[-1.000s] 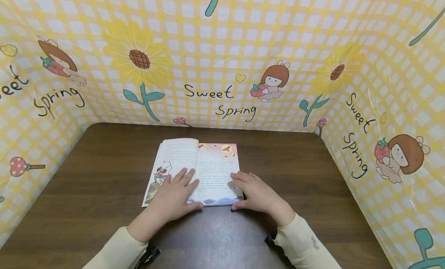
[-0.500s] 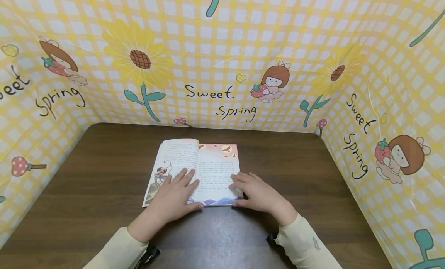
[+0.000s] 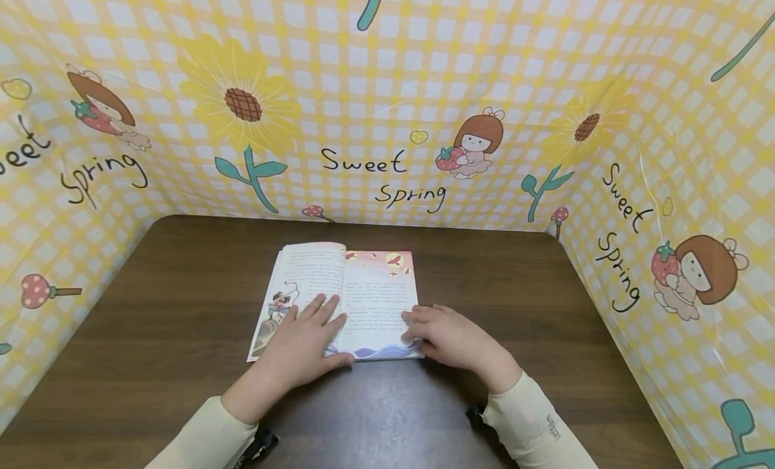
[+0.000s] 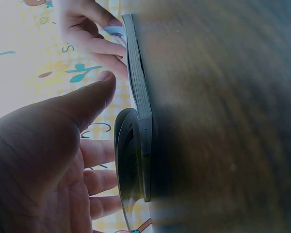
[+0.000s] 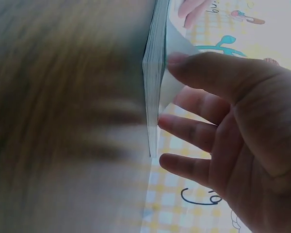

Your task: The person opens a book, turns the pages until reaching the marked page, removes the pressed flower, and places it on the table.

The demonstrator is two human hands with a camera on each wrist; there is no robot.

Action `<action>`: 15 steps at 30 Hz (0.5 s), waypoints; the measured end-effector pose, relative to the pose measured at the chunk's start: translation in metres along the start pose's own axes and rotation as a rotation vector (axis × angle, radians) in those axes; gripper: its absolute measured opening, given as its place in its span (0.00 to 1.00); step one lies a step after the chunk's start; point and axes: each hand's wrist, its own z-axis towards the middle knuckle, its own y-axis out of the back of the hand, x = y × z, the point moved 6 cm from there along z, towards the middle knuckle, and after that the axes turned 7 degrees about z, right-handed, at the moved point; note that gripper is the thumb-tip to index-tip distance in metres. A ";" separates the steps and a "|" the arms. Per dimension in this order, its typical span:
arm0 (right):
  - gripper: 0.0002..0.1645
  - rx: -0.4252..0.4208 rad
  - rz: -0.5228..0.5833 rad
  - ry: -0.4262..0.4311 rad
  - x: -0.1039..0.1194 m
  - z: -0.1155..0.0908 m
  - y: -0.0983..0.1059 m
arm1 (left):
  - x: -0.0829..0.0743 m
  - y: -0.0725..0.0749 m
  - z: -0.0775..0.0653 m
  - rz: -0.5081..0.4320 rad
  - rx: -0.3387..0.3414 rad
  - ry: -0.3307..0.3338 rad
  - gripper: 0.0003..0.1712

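Observation:
An open book (image 3: 375, 301) lies on the brown table, printed text on both pages and a small archer picture (image 3: 281, 302) at the left. Spread over the lower left page is my left hand (image 3: 305, 341), fingers straight, thumb along the bottom edge near the spine. My right hand (image 3: 457, 338) is at the lower right corner of the book. In the right wrist view its thumb and index finger pinch the corner of a page (image 5: 179, 43), which bends up off the page block (image 5: 155, 68). The left wrist view shows the left-side pages (image 4: 126, 145) curving up under my left fingers.
The dark wood table (image 3: 181, 274) extends around the book on all sides. A yellow checked cloth (image 3: 363, 85) with sunflowers and "Sweet Spring" lettering walls off the back and both sides. Black straps (image 3: 257, 447) show at the cuffs of the pale sleeves (image 3: 202, 432).
My right thumb has moved up from the book's bottom edge to the page corner, and the right fingers have drawn in toward it. The left hand stays where it was.

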 end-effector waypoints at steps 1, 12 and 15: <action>0.16 -0.011 -0.008 0.014 0.001 0.000 0.001 | 0.000 0.000 0.000 0.000 -0.003 0.000 0.46; 0.06 -0.169 0.043 0.036 0.000 0.002 0.009 | 0.000 0.000 0.000 -0.010 -0.002 0.007 0.47; 0.05 -0.204 0.040 -0.013 -0.001 0.002 0.012 | 0.000 0.000 -0.001 -0.007 -0.004 0.010 0.48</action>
